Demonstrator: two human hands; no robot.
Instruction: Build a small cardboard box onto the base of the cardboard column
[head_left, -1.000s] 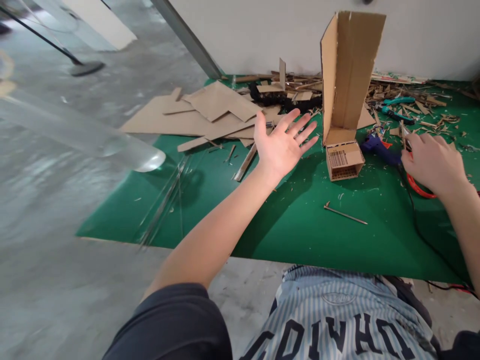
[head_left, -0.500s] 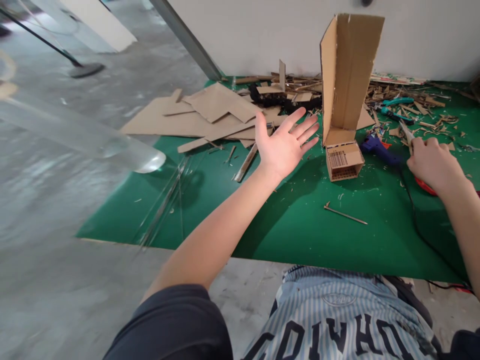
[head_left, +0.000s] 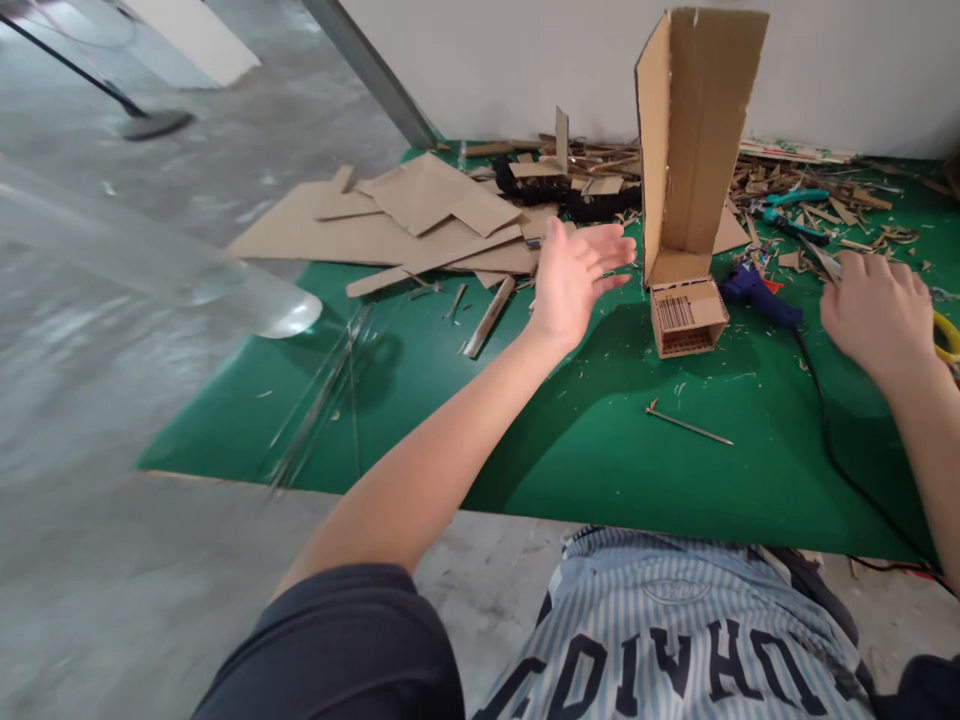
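My left hand (head_left: 574, 285) is held up with its fingers stretched out and nothing in it, left of a cardboard construction. That construction has a tall upright cardboard panel (head_left: 701, 130) with a side wall. At its foot sits a small open-fronted cardboard box (head_left: 688, 318) with a barcode. On the right, my right hand (head_left: 874, 315) curls over what look like scissors; a grey pointed blade (head_left: 827, 262) sticks out past the fingers and a yellow loop (head_left: 946, 338) shows behind the hand. The grip itself is mostly hidden. Beside this hand lies a purple glue gun (head_left: 761, 295) with its cord.
Flat cardboard sheets (head_left: 420, 205) lie at the back left of the green table (head_left: 660, 490). Cardboard scraps and teal-handled pliers (head_left: 795, 215) are at the back right. A thin metal rod (head_left: 690, 424) rests in front. A clear tube (head_left: 277, 312) reaches the left edge.
My left hand has turned from palm-up and spread to a more sideways pose. My right hand has shifted slightly right, the red loop below it is no longer visible, and a yellow loop shows.
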